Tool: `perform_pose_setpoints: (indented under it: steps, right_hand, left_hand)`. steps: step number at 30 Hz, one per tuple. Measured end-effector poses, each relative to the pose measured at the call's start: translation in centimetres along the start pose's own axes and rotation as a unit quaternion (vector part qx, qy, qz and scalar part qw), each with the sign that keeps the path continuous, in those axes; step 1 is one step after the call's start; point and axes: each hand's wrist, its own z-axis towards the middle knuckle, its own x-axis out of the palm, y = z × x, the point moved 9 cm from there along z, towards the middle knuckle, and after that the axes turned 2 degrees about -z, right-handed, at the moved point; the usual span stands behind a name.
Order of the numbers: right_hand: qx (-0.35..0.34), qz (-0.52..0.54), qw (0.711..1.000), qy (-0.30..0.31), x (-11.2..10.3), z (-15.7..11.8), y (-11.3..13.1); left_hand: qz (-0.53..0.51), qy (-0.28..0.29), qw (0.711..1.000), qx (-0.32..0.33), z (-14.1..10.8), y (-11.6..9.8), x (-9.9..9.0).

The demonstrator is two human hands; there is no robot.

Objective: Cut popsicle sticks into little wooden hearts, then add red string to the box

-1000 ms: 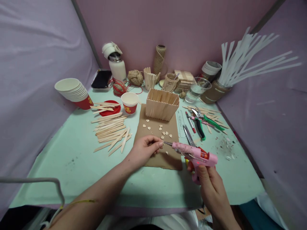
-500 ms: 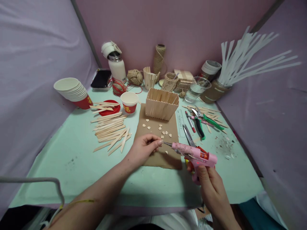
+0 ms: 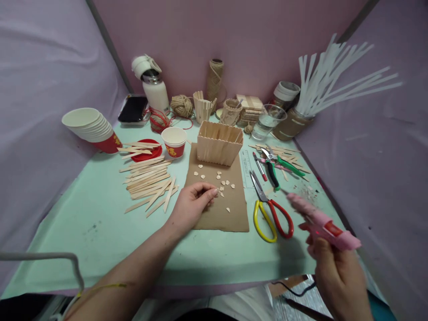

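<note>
Over the brown cardboard sheet (image 3: 203, 218), my left hand (image 3: 197, 200) pinches a small wooden piece (image 3: 218, 189) between thumb and fingertips; the fingers partly hide it. Several small pale wooden pieces (image 3: 233, 186) lie scattered on the cardboard. A box of wooden sticks (image 3: 217, 150) stands at the sheet's far end. My right hand (image 3: 337, 267) is wrapped round a pink glue gun (image 3: 317, 220), held off to the right with its nozzle pointing up and left. Scissors (image 3: 265, 200) with one yellow and one red handle lie between the cardboard and the glue gun.
Wooden sticks (image 3: 147, 183) lie left of the cardboard, near a paper cup (image 3: 174, 149) and stacked cups (image 3: 100, 133). Green-handled pruners (image 3: 272, 174) and a red-capped pen (image 3: 260, 167) lie right. Twine, a bottle (image 3: 156, 93) and a water cup (image 3: 265, 122) stand behind.
My right hand has swung the glue gun right, away from my left hand, uncovering the scissors. My left hand stays over the cardboard. The whole view has shifted slightly.
</note>
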Motion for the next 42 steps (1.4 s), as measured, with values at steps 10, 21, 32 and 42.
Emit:
perform_pose_setpoints:
  steps: [10, 21, 32, 42]
  right_hand:
    - [0.022, -0.419, 0.906, -0.062, -1.5, 1.5, -8.3]
    - [-0.171, -0.078, 0.972, 0.14, 8.6, 3.2, 7.8]
    - [-0.155, -0.102, 0.957, 0.222, 12.9, 3.1, 9.2]
    - [0.07, 0.241, 0.943, 0.217, 13.5, 4.8, 6.8]
  left_hand:
    - [0.026, -0.007, 1.0, 0.012, 0.1, 0.2, -0.1]
    - [0.079, 0.01, 0.997, 0.002, 0.2, 0.1, 0.3]
    - [0.134, 0.018, 0.991, -0.016, 0.0, 0.0, 0.3]
    - [0.143, 0.029, 0.989, -0.011, 0.2, 0.2, 0.6]
